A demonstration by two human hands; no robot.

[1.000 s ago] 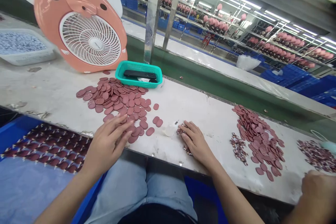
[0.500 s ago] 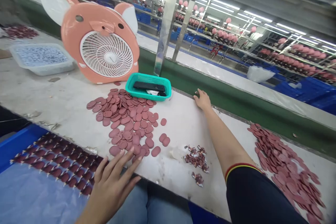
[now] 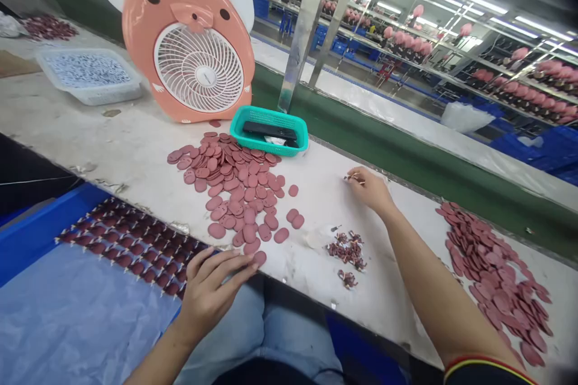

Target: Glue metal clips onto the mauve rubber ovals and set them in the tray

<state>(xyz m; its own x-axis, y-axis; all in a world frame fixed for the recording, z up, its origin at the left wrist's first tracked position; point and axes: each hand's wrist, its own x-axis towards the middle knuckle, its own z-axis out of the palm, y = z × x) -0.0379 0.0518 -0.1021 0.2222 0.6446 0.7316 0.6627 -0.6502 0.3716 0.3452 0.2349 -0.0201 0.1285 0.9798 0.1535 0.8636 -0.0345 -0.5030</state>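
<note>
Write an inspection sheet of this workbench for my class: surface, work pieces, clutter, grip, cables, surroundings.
Surface: pale bench, stained, peeling along its front edge.
Work pieces: reddish ovals piled in the middle; another pile at right; small brown pieces clustered between.
Clutter: pig-shaped fan, teal basket holding a dark object, tub of pale bits.
Grip: left hand spread, fingertips at an oval; right hand pinches something small.
Cables: thin pale line at far left; cannot tell whether a cable.
Surroundings: metal post, rows of pink-topped items, blue bin below.
</note>
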